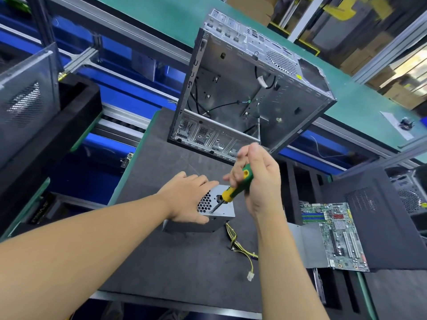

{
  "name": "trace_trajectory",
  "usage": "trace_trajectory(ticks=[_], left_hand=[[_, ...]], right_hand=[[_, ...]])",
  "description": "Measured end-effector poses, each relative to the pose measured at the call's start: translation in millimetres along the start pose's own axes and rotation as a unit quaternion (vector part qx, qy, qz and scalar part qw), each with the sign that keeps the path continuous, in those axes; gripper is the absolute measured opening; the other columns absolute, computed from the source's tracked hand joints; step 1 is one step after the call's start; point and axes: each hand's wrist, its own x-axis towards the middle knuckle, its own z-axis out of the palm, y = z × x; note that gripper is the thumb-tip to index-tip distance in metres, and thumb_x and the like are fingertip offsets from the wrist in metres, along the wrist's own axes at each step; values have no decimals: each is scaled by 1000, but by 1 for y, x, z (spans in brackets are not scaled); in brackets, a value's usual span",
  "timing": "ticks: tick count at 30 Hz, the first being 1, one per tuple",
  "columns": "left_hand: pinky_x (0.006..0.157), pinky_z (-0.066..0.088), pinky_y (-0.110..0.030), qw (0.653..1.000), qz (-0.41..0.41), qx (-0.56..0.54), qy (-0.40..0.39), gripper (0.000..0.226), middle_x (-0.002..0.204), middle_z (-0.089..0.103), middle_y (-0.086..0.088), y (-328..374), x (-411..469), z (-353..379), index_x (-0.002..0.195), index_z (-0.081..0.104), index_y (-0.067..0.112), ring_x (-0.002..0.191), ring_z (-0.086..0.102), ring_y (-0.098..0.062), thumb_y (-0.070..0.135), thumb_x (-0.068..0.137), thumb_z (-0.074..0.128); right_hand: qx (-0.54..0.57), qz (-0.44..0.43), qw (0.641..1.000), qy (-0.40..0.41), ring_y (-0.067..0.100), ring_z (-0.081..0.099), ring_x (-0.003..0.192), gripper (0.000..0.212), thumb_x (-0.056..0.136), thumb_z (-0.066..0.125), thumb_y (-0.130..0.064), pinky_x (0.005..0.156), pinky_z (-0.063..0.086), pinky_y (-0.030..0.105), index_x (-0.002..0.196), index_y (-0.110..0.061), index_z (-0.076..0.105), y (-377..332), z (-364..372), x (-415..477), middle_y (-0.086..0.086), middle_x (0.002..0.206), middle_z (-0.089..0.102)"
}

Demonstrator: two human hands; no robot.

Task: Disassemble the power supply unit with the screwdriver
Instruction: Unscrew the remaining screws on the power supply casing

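Currently a person is working at a table point(161, 262) topped with dark, faintly grainy foam; the power supply unit point(223, 210), a small grey sheet-metal box with a honeycomb vent, is sitting near the middle of the table. The left hand point(187, 197) is lying over the box's left side, fingers fairly straight, pressing down to steady it; the right hand point(261, 181) is wrapping its fingers round the screwdriver point(238, 188), which has a chunky green-and-yellow plastic handle and a thin steel shaft; its tip is meeting what looks like a screw at the near-left corner of the box's top face.

This appears to be an early step: a cover screw is being worked loose, and the lid is not yet off. The next move is calling for firm downward pressure with the tip seated while turning, since small screw heads strip easily.

Yellow and black cables point(238, 245) are trailing toward the near edge, ending in a white plug point(250, 277); a gutted silver computer case point(242, 88) is standing at the far edge; a green motherboard point(332, 236) is lying beyond the right edge.
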Motion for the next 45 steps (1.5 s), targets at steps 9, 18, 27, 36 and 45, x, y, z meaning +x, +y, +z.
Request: trace_trajectory(ticks=[9,18,27,36,45], left_hand=[[77,25,-36,1000,-2,3,0,101,127,47,6,-1,0,1,152,20,28,109,51,-18,82,68,37],[71,22,-36,1000,20,-11,14,50,97,45,7,2,-2,-5,97,31,38,94,51,-20,76,69,46],[76,23,-36,1000,4,0,-10,98,123,47,6,0,0,-2,149,20,30,107,50,-19,81,68,39],[74,21,-35,1000,10,-5,16,70,111,50,4,2,-1,-5,122,27,34,98,51,-20,74,71,53],[76,24,-36,1000,7,-7,2,83,117,49,4,1,0,-4,136,24,36,105,52,-20,78,69,47]], right_hand=[[-109,-21,968,226,21,55,54,46,93,58,-50,55,50,27,61,-17,63,-3,24,-12,5,59,63],[50,23,971,-231,16,35,35,33,90,55,-30,39,30,43,61,-17,45,-4,8,-6,-3,40,39],[-237,-75,942,225,8,55,62,40,90,59,-52,64,44,23,64,-23,65,-2,29,-13,2,71,63],[-111,-71,970,206,17,46,45,22,97,46,-24,46,42,32,79,-12,50,-9,48,-22,-2,47,47],[-128,-6,992,22,23,52,51,13,91,51,-16,59,50,44,84,-13,61,-14,19,-1,2,52,54]])
